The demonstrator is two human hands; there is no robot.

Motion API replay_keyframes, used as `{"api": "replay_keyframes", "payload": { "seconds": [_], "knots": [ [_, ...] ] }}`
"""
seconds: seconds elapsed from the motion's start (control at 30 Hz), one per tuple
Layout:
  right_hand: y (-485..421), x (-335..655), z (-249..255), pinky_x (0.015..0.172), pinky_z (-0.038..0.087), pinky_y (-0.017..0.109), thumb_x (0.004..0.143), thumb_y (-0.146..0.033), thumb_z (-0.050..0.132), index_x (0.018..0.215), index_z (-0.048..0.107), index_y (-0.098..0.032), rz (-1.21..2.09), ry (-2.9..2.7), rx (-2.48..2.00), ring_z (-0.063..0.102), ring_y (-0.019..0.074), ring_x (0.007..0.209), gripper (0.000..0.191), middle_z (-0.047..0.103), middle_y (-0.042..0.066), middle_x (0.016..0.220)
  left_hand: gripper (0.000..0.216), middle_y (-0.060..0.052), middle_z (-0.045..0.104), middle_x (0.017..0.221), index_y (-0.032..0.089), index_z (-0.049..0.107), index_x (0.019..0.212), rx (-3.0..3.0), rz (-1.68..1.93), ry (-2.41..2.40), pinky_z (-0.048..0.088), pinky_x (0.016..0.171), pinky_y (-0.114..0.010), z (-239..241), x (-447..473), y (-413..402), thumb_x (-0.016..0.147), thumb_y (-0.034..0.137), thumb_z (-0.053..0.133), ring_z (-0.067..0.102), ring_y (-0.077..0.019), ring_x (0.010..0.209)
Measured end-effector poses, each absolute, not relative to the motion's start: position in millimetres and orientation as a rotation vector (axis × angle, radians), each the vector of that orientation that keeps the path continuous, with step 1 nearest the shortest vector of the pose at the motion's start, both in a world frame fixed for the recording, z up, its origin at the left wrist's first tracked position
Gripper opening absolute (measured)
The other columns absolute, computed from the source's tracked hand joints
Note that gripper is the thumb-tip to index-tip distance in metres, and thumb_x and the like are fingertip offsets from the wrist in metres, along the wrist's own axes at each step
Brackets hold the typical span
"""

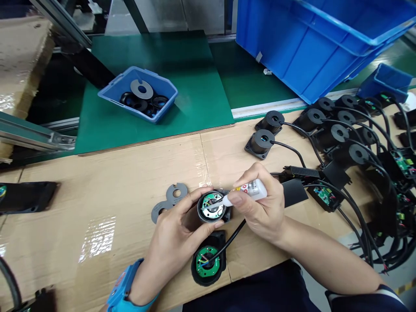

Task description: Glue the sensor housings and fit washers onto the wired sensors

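Note:
With thumb and fingers around its rim, my left hand (177, 232) steadies a black round housing (199, 210) that has a green and white circuit board (212, 206) inside. A small white glue bottle (255, 189) is pinched in my right hand (268, 212), its thin nozzle tilted down over the board. Whether the tip touches the board I cannot tell. Just below, a second black housing (208, 264) lies with its green board facing up and a black cable (234, 234) running from it. Two grey notched discs (180, 193) lie beside my left fingers, one partly covered.
A blue bin (136, 108) of grey and black rings stands on the green mat (195, 73). At the back right is a large blue crate (276, 52). Several black cabled housings (261, 141) crowd the right side, near exposed circuit boards (325, 195). Another black part (29, 197) lies far left.

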State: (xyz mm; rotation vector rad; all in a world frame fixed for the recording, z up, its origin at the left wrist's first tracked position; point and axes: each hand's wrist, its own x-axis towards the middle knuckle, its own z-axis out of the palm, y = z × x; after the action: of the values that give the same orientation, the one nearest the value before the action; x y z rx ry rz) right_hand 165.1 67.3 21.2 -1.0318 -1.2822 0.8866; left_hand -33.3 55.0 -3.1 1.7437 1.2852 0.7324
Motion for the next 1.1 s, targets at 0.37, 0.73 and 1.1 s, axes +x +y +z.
{"api": "replay_keyframes", "payload": {
  "seconds": [0.37, 0.73, 1.1],
  "knots": [
    [66.2, 164.0, 19.0, 0.046, 0.043, 0.018, 0.093, -0.043, 0.077, 0.082, 0.058, -0.023, 0.895, -1.276, -0.980, 0.052, 0.0062, 0.050, 0.029, 0.061, -0.008, 0.065, 0.056, -0.001, 0.075, 0.131, 0.030, 0.065, 0.133, 1.746, 0.742, 1.303, 0.061, 0.107, -0.039, -2.8, -32.5, 53.7, 0.083, 0.047, 0.083, 0.072, -0.0264, 0.121],
    [65.8, 164.2, 19.4, 0.046, 0.041, 0.017, 0.092, -0.044, 0.078, 0.081, 0.057, -0.023, 0.896, -1.293, -0.977, 0.049, 0.0054, 0.049, 0.032, 0.058, -0.008, 0.063, 0.056, 0.001, 0.075, 0.130, 0.033, 0.064, 0.134, 1.749, 0.746, 1.286, 0.060, 0.108, -0.038, -4.2, -33.4, 52.6, 0.083, 0.045, 0.083, 0.072, -0.0254, 0.122],
    [65.6, 164.0, 16.7, 0.051, 0.044, 0.017, 0.094, -0.041, 0.077, 0.084, 0.057, -0.023, 0.868, -1.269, -0.990, 0.053, 0.0054, 0.055, 0.028, 0.060, -0.008, 0.069, 0.056, -0.001, 0.077, 0.128, 0.031, 0.066, 0.132, 1.775, 0.743, 1.299, 0.061, 0.106, -0.039, -2.3, -32.3, 54.2, 0.082, 0.049, 0.083, 0.073, -0.0265, 0.119]
  ]
}}
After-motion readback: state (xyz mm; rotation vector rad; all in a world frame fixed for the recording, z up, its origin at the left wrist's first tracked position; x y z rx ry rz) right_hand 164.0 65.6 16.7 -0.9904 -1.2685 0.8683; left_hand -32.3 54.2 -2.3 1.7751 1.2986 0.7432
